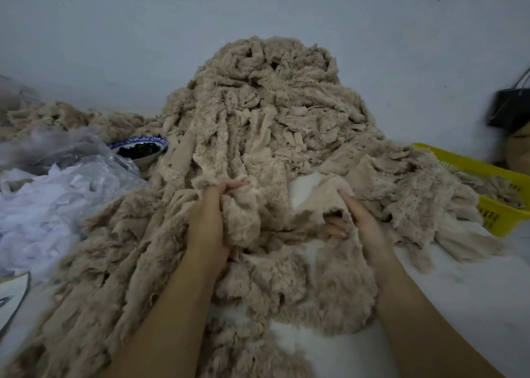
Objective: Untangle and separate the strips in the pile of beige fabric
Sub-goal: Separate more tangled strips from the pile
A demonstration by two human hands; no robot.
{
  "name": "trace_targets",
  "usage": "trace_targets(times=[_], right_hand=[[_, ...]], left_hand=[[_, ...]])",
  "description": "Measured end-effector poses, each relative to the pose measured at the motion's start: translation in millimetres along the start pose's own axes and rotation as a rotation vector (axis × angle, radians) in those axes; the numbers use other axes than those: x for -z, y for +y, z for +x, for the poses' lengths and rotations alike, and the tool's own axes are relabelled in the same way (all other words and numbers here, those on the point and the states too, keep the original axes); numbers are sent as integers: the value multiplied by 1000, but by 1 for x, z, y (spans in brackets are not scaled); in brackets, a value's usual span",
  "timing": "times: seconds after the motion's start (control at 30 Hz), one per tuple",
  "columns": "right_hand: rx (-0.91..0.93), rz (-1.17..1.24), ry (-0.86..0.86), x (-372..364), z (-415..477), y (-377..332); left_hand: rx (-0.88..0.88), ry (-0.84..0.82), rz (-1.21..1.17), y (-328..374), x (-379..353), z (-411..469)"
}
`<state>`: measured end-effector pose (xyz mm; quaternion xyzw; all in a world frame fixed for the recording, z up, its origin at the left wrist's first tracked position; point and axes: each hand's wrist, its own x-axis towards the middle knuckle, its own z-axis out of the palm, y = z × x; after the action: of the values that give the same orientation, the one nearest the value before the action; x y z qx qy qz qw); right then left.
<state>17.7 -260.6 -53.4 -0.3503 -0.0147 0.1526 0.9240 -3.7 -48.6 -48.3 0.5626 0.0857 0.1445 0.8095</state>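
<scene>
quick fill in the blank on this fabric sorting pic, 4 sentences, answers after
1. The left hand and right hand both grip the fabric pile, whose colour is ____.
2. The basket at the right edge is ____ in colour.
3. The bowl sits on the ____ side of the pile.
4. The plastic bag holds ____ scraps.

Missing words: beige; yellow; left; white

Beige all through the pile of fabric strips [272, 113], paler on smooth undersides. Blue-and-white pattern round the rim of the bowl [134, 142], near-black pieces inside; bright yellow on the basket [496, 220]. White on the counter [459, 291] and the scraps [43, 214] at left, black on the bag [510, 108] at right.
</scene>
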Motion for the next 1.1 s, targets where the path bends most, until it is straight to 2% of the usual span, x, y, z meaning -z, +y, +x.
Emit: trace_targets(times=[0.1, 0.2, 0.3, 0.47, 0.6, 0.7, 0.83, 0.9, 0.97, 1.1], right_hand=[[64, -26, 48, -1, -2, -1], [99, -87, 17, 1, -3, 5], [160, -88, -41, -6, -5, 8], [115, -111, -91, -11, -5, 13], [174, -67, 33, -5, 1, 6], [264, -15, 145, 7, 8, -4], [305, 40, 161, 7, 9, 1], [294, 5, 161, 5, 8, 5], [279, -30, 144, 1, 8, 7], [242, -92, 123, -2, 5, 8]], left_hand=[[-93, -240, 287, -2, 1, -5], [-65, -458, 635, -11, -4, -16], [23, -555, 730, -18, -7, -24], [-69, -607, 813, -22, -17, -21], [8, -688, 889, -20, -11, -18], [109, -682, 780, -12, -8, -15], [305, -477, 32, -3, 2, -7], [376, -460, -200, -2, 6, -6], [374, -498, -204, -3, 5, -8], [362, -496, -54, -8, 0, -12]])
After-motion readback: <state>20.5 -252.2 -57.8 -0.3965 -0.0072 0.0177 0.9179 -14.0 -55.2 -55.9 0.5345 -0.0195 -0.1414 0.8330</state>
